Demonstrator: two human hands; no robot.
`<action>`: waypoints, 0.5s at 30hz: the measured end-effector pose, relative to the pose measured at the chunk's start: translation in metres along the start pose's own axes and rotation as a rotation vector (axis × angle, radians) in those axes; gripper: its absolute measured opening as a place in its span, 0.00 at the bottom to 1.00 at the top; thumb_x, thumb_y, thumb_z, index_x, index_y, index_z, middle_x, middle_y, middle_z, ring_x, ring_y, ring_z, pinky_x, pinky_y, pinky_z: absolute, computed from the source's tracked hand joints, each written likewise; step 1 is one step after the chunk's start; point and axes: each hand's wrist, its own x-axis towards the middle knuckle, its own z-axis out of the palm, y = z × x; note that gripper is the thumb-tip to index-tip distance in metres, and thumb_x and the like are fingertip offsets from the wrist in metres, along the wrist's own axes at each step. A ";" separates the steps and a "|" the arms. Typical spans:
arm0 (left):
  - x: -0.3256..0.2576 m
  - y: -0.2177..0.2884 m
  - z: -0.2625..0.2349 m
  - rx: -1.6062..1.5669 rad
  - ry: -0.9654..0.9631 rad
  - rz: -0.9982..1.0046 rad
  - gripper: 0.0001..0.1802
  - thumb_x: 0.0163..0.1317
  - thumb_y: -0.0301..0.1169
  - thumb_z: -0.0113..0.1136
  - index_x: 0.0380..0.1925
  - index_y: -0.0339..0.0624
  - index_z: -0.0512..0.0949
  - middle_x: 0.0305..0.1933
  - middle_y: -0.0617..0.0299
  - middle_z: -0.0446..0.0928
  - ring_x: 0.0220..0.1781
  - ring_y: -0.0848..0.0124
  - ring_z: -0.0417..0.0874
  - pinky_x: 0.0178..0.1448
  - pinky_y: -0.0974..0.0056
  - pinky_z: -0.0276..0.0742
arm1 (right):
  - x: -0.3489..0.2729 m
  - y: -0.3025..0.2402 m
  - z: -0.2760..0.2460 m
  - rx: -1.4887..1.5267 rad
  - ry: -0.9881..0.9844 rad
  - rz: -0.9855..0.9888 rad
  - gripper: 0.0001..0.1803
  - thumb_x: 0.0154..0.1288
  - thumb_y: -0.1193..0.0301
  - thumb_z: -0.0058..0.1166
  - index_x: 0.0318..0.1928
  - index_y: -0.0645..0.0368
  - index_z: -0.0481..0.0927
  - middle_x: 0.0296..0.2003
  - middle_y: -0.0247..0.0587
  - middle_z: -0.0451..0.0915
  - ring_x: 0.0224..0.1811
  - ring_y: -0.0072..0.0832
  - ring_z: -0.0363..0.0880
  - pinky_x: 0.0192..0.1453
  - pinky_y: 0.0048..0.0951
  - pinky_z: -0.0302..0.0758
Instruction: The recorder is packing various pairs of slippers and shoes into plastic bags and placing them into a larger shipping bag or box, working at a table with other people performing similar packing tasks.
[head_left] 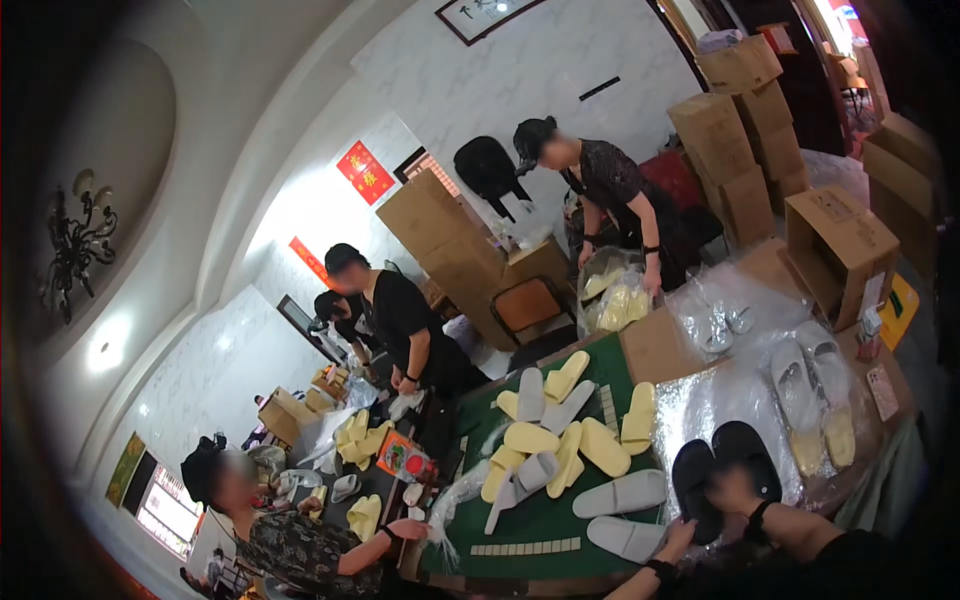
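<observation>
A pair of black slippers lies side by side over clear plastic sheeting at the lower right. My left hand is closed on the near end of the left slipper. Over the lower part of the other black slipper is my right hand, apparently gripping it; its fingers are blurred and partly hidden. Two light grey slippers lie just left of my hands. Farther left, several pale yellow slippers and grey ones are scattered on the green table top.
Wrapped grey slippers and a phone lie at the right, near an opened carton. Across the table a person handles a clear bag of yellow slippers. Other people stand at the left. Stacked cartons line the wall.
</observation>
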 end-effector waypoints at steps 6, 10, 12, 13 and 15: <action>0.026 -0.034 -0.002 -0.562 -0.330 -0.003 0.16 0.61 0.30 0.49 0.46 0.32 0.71 0.41 0.58 0.76 0.39 0.69 0.75 0.46 0.67 0.69 | 0.018 -0.016 -0.005 0.007 -0.084 0.120 0.26 0.53 0.48 0.53 0.43 0.56 0.77 0.42 0.60 0.76 0.53 0.60 0.66 0.57 0.53 0.61; 0.023 -0.014 -0.014 -0.057 0.215 0.406 0.13 0.64 0.29 0.44 0.43 0.34 0.73 0.36 0.54 0.77 0.41 0.66 0.77 0.46 0.64 0.70 | 0.007 -0.005 -0.021 0.197 0.136 0.127 0.17 0.52 0.59 0.56 0.37 0.59 0.77 0.35 0.57 0.77 0.45 0.54 0.70 0.47 0.49 0.65; 0.033 0.005 -0.023 0.066 0.317 0.490 0.14 0.62 0.28 0.45 0.44 0.32 0.71 0.39 0.52 0.76 0.42 0.65 0.76 0.47 0.64 0.70 | -0.005 -0.005 -0.044 0.433 0.219 0.098 0.14 0.51 0.65 0.56 0.34 0.62 0.76 0.31 0.56 0.76 0.43 0.51 0.71 0.45 0.44 0.66; 0.036 0.017 -0.026 0.135 0.353 0.538 0.14 0.61 0.27 0.45 0.45 0.31 0.70 0.40 0.51 0.76 0.43 0.65 0.75 0.48 0.63 0.69 | -0.008 -0.002 -0.044 0.400 0.370 0.150 0.13 0.51 0.66 0.55 0.33 0.64 0.76 0.30 0.56 0.76 0.39 0.50 0.72 0.45 0.42 0.67; 0.051 0.030 -0.028 -0.012 0.228 0.629 0.16 0.61 0.26 0.46 0.48 0.30 0.68 0.46 0.49 0.74 0.48 0.62 0.74 0.52 0.61 0.68 | -0.020 -0.021 -0.075 0.494 0.351 0.139 0.14 0.52 0.66 0.55 0.34 0.66 0.75 0.30 0.54 0.76 0.37 0.47 0.73 0.44 0.40 0.68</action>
